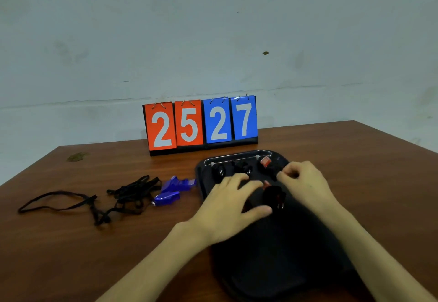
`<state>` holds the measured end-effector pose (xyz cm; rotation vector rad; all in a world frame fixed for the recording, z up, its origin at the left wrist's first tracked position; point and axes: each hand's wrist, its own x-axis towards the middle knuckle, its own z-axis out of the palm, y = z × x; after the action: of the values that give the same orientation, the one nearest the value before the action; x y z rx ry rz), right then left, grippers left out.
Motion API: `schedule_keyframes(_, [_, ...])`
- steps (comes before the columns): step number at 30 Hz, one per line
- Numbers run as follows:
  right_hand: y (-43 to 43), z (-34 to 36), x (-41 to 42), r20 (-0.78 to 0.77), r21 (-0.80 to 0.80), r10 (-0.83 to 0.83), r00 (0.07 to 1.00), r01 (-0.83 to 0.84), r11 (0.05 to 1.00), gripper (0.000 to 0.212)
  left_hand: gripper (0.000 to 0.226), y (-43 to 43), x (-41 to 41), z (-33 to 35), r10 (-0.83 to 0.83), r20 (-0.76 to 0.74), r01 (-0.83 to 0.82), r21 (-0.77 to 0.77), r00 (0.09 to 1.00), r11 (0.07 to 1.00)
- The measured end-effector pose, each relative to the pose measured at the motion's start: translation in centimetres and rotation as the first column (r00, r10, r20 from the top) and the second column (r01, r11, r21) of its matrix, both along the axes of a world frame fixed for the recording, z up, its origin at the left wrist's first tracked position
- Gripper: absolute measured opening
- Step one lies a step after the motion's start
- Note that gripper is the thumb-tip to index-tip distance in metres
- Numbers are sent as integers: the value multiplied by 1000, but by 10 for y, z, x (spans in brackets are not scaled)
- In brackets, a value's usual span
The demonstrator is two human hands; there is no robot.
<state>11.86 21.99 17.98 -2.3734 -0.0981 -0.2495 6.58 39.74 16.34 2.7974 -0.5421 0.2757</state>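
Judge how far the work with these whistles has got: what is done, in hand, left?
Looks done: two blue whistles and tangled black lanyards lie on the table, left of the black tray. In hand: the right hand pinches at a black-and-red whistle in the tray; the left hand spreads open over another dark whistle. Probably left: the dark whistles at the tray's far end, untouched.

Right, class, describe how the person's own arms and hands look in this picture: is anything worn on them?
The left hand and right hand are bare: no gloves and no rings that show, though blur softens the fingers. Both forearms are uncovered as far as the picture's lower edge, with no sleeve, watch or bracelet in view.
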Motion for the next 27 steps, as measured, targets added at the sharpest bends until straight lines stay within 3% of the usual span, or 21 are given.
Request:
schedule_keyframes(3, [4,-11,2,-14,33,37,999,-37,999,17,58,-8,9,-8,30,-42,-23,148,999,989])
schedule_keyframes(8, [13,-16,3,-13,16,85,996,-85,996,18,34,7,13,-12,67,-35,-68,-11,997,998])
schedule_keyframes(14, [13,-13,0,49,131,57,997,-63,989,14,39,17,14,-12,76,-36,-78,-52,996,996])
schedule_keyframes(17, [-5,-5,-3,106,23,-153,983,152,988,9,56,9,9,-11,36,71,-34,-24,997,999])
schedule_keyframes(19, [-13,-4,-4,60,-122,-227,972,233,965,11,61,0,5,-13,-33,116,32,12,993,999])
schedule_keyframes(23, [-12,-7,-3,-28,-258,-246,969,231,938,16,61,-29,9,-23,-131,296,57,245,946,968])
schedule_keyframes(27, [-11,-8,-3,-60,-265,-228,972,205,942,25,45,-49,21,-26,-14,341,-66,222,940,973])
